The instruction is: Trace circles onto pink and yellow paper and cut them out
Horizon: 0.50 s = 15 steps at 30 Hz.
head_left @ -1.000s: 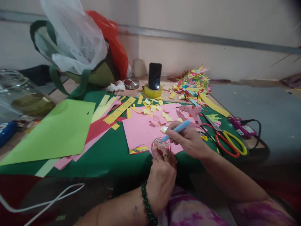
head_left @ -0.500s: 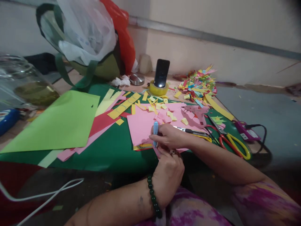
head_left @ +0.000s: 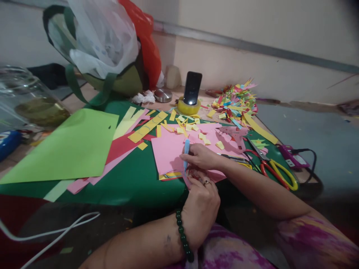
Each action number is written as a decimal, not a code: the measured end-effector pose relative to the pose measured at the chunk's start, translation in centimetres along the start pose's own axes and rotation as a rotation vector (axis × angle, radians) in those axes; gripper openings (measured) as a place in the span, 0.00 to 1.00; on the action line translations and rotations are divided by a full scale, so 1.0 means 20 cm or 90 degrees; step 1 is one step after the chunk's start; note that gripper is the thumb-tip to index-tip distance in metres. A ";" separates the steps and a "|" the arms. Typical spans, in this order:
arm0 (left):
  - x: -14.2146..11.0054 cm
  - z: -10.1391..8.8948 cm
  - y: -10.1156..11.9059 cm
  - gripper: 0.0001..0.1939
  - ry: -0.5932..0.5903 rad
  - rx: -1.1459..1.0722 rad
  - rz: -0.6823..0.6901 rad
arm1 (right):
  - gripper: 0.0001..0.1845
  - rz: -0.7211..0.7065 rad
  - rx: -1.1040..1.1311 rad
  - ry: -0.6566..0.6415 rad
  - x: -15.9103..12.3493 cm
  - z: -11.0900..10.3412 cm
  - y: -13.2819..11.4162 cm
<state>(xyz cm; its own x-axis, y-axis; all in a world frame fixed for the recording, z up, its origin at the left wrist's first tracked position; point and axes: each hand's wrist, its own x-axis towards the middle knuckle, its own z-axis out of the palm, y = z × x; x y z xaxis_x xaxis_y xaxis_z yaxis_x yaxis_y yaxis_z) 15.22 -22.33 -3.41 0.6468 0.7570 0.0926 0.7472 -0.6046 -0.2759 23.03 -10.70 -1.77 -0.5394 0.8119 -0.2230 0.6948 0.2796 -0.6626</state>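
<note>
Over the front of the pink paper sheets, my two hands are close together. My right hand (head_left: 200, 155) is closed round a slim light blue stick-like tool (head_left: 186, 151), held nearly upright with its lower end near my left fingers. I cannot make out its tip. Below it, my left hand (head_left: 203, 194), wearing a ring and a dark green bead bracelet (head_left: 181, 235), pinches a narrow pink paper strip (head_left: 186, 181). The strip runs up toward the blue tool's lower end. Under both hands lies the stack of pink sheets (head_left: 168, 153), with yellow paper edges showing at its front.
Right of the hands lie a utility knife (head_left: 232, 158), a pink glue gun (head_left: 237, 138) and scissors (head_left: 283, 175). A phone (head_left: 192, 87) stands in a yellow tape roll (head_left: 189, 107). Green paper (head_left: 70, 145) lies left; cut paper pieces (head_left: 235, 104) are heaped at the back.
My right hand and the blue tool have shifted slightly up, and the tool leans a little more to the right. My left hand stays almost in place, still pinching the pink strip.
</note>
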 end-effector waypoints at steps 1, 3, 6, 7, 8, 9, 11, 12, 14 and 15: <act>0.00 0.00 0.00 0.19 0.002 0.002 -0.004 | 0.16 0.000 -0.002 0.011 0.00 0.00 0.01; 0.00 0.01 0.01 0.19 0.009 0.005 -0.016 | 0.17 -0.006 0.002 0.021 0.00 0.00 0.03; 0.00 0.02 0.02 0.20 0.015 0.021 -0.033 | 0.16 -0.023 0.043 0.042 0.00 0.00 0.05; 0.00 0.02 0.02 0.20 0.013 0.028 -0.039 | 0.16 -0.029 0.058 0.049 0.00 0.01 0.06; 0.00 0.02 0.03 0.21 0.011 0.034 -0.044 | 0.16 -0.032 0.070 0.054 0.00 0.01 0.07; 0.00 0.02 0.03 0.21 0.010 0.037 -0.046 | 0.16 -0.035 0.077 0.056 0.00 0.01 0.08; 0.00 0.02 0.02 0.21 0.009 0.021 -0.045 | 0.16 -0.042 0.085 0.062 0.00 0.02 0.09; 0.00 0.02 0.02 0.21 0.010 0.005 -0.044 | 0.16 -0.048 0.101 0.065 0.00 0.01 0.09; 0.00 0.01 0.01 0.20 0.011 -0.024 -0.043 | 0.16 -0.064 0.150 0.066 -0.01 0.01 0.08; 0.00 0.00 0.01 0.19 0.009 -0.033 -0.043 | 0.16 -0.070 0.175 0.061 -0.02 0.01 0.08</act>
<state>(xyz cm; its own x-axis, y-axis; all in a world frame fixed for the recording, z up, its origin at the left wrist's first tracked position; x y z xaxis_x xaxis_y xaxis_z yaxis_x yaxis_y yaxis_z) 15.39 -22.43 -3.53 0.5960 0.7935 0.1230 0.7962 -0.5641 -0.2188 24.24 -10.64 -2.85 -0.5479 0.8327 -0.0795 0.4734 0.2304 -0.8502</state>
